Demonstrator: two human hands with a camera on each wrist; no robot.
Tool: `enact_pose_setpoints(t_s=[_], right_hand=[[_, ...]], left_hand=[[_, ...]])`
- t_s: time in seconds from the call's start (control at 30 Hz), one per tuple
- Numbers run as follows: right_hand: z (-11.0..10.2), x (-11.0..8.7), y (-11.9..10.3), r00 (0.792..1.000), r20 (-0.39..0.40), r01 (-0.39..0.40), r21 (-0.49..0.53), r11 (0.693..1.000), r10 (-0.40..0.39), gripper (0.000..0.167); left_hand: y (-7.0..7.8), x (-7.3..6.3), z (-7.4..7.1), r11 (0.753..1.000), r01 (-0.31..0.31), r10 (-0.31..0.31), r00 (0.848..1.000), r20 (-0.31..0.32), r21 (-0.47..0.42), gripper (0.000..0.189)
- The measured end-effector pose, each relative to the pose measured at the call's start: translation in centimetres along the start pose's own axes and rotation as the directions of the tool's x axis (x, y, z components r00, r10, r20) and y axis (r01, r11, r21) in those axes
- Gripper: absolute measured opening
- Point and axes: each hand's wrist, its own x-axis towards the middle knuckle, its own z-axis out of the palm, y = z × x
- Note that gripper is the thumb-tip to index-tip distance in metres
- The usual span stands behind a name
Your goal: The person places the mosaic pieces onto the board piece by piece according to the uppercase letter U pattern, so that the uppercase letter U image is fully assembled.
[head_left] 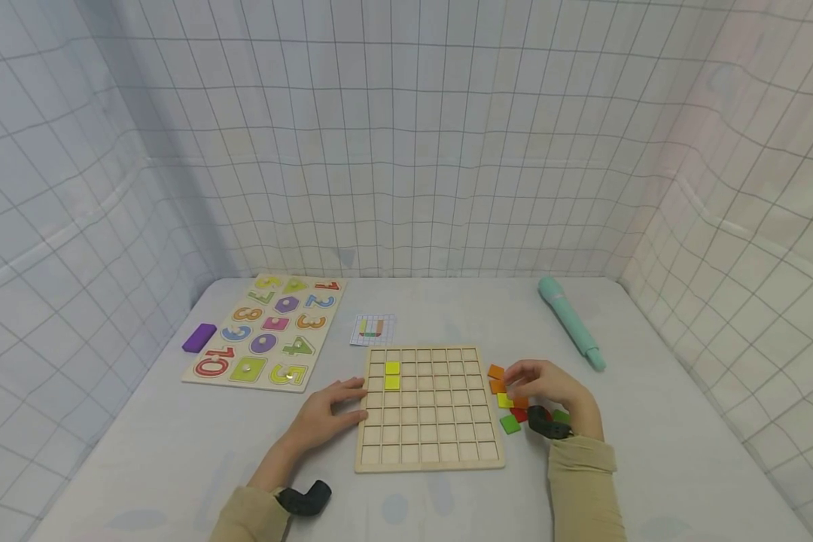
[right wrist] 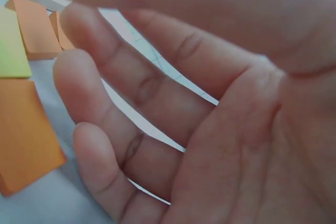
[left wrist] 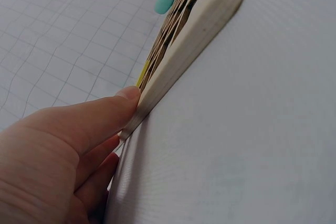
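Note:
A wooden grid board (head_left: 428, 470) lies on the table, with two yellow square tiles (head_left: 392, 375) in cells near its upper left. My left hand (head_left: 321, 415) rests at the board's left edge, thumb and fingers spread. In the left wrist view, the thumb (left wrist: 113, 114) touches the board's side (left wrist: 178, 61). Over a loose group of tiles at the board's right, my right hand (head_left: 549, 385) hovers with its fingers relaxed and nothing between them. Orange tiles (right wrist: 31, 135), a yellow tile (right wrist: 11, 45), red and green tiles (head_left: 510, 424) lie there, some partly hidden by the hand.
A small card (head_left: 373, 330) with a coloured pattern on a grid lies behind the board. The number and shape puzzle (head_left: 264, 331) is at the left, beside a purple block (head_left: 199, 338). A teal stick-shaped object (head_left: 572, 324) lies at the back right. Grid-patterned cloth surrounds the table.

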Motion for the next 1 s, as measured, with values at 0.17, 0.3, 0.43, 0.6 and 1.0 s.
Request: enact_pose_setpoints(t_s=[0.17, 0.3, 0.43, 0.6, 1.0], right_hand=[[0.06, 0.0, 0.07, 1.0, -0.008, -0.014, -0.003, 1.0, 0.014, 0.028], [0.15, 0.03, 0.08, 1.0, -0.018, -0.025, -0.003, 1.0, 0.025, 0.027], [0.28, 0.13, 0.14, 0.998, -0.034, -0.044, -0.02, 0.999, 0.043, 0.026], [0.47, 0.23, 0.1, 0.996, -0.043, -0.082, -0.044, 0.996, 0.08, 0.025], [0.79, 0.23, -0.56, 0.992, -0.037, -0.119, -0.057, 0.991, 0.117, 0.031]], left_hand=[[0.14, -0.02, -0.04, 1.0, -0.007, 0.007, 1.0, -0.003, 0.004, 0.041], [0.17, -0.02, -0.01, 1.0, -0.012, 0.012, 1.0, -0.011, 0.01, 0.041], [0.08, 0.0, 0.04, 1.0, -0.02, 0.02, 1.0, -0.016, 0.017, 0.041], [-0.09, 0.02, 0.09, 1.0, -0.02, 0.02, 1.0, -0.016, 0.02, 0.04], [0.03, -0.03, 0.06, 1.0, -0.007, 0.007, 1.0, -0.013, 0.015, 0.041]])
